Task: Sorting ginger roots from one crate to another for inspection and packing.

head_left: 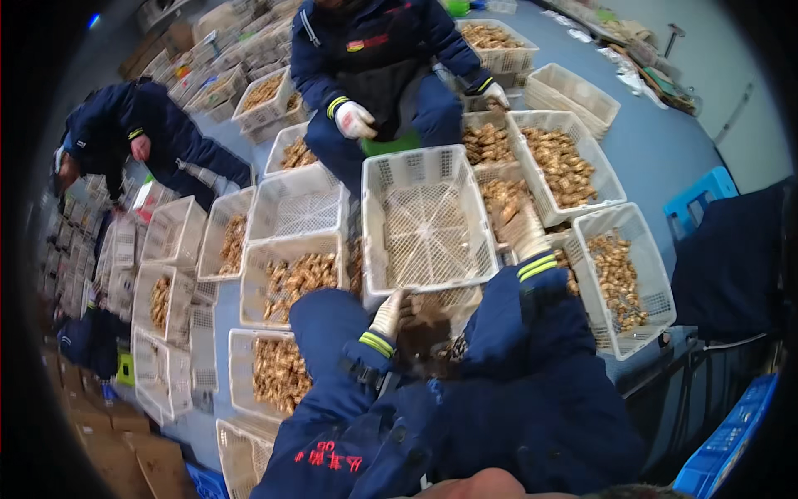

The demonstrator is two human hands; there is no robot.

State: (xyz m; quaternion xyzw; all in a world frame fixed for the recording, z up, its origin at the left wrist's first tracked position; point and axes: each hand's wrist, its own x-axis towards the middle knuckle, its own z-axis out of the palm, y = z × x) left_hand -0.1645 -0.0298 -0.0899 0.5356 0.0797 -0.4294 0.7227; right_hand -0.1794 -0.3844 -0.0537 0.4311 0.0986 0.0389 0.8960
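An empty white mesh crate sits centrally before me, on top of another crate. My left hand, in a pale glove with darker fingers, grips its near edge; its fingertips are partly hidden. My right hand, also gloved, is over a smaller crate of lumpy tan roots just right of the empty one. It is blurred, so whether it holds anything is unclear. Crates of the same roots stand on both sides, one at my left and another at my right.
A seated co-worker faces me across the crates, wearing white gloves; another bends at the left. Stacked crates crowd the blue floor. A blue stool stands right, a blue crate lower right, cardboard boxes lower left.
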